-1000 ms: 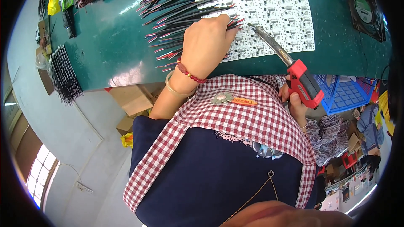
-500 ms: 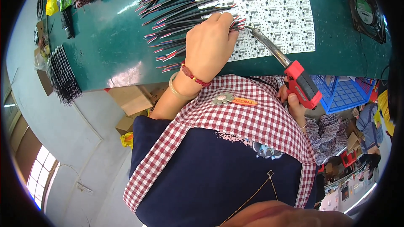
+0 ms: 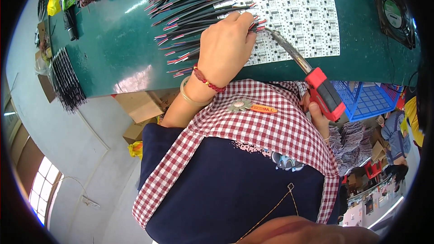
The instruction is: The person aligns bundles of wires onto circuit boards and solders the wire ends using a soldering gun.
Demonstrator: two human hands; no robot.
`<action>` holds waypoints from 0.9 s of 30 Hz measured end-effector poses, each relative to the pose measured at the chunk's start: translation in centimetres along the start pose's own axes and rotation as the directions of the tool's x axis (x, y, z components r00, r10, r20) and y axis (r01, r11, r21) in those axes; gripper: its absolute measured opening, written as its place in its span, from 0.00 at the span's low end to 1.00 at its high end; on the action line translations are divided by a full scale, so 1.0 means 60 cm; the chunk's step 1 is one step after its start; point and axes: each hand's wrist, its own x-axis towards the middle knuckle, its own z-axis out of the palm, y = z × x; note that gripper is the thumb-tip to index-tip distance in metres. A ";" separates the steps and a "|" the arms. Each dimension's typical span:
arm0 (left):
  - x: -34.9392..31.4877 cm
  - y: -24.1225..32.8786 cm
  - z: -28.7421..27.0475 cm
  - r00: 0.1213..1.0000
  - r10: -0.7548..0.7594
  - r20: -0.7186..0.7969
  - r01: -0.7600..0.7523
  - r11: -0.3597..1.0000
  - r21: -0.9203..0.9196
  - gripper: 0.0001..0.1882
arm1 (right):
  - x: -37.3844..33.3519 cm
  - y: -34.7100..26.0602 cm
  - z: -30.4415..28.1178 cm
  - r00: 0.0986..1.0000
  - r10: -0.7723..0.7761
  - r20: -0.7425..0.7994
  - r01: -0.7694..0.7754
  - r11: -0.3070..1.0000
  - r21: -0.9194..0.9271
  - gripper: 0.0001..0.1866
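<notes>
My left hand (image 3: 226, 47) presses down on a row of black cables with red and white stripped ends (image 3: 190, 18), pinching one wire end at the edge of a white panel of small circuit boards (image 3: 298, 9). A red-handled soldering iron (image 3: 322, 92) is gripped in my right hand (image 3: 316, 115); its metal tip reaches the wire ends beside my left fingers. All of this lies on a dark green table (image 3: 113, 45). A red bead bracelet and a pale bangle circle my left wrist.
A black fan (image 3: 394, 16) sits at the table's right end. Bundles of dark cables (image 3: 65, 81) hang over the left edge. Cardboard boxes (image 3: 140, 106) and a blue plastic crate (image 3: 370, 101) stand below the table. Another person (image 3: 395, 131) sits at lower right.
My left hand has slid a little right and farther along the row of wires. The soldering iron tip has followed it to the wire ends by my fingers.
</notes>
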 end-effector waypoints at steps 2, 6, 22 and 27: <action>0.002 -0.001 -0.001 1.000 0.003 0.003 -0.003 1.000 -0.007 0.07 | 0.001 -0.005 0.002 1.000 -0.024 0.016 0.023 0.999 0.038 0.15; 0.001 0.002 -0.003 1.000 -0.017 0.009 0.018 1.000 -0.020 0.08 | 0.000 0.002 -0.008 0.998 -0.027 0.061 0.035 0.991 -0.131 0.16; 0.003 0.002 -0.006 0.998 -0.037 0.046 0.038 0.999 -0.033 0.09 | -0.004 -0.009 0.006 0.999 -0.025 -0.023 0.028 0.989 0.145 0.18; 0.006 -0.001 -0.017 0.997 0.002 0.079 0.000 0.999 -0.035 0.10 | -0.005 0.005 -0.001 0.999 -0.030 0.019 0.029 0.996 0.088 0.17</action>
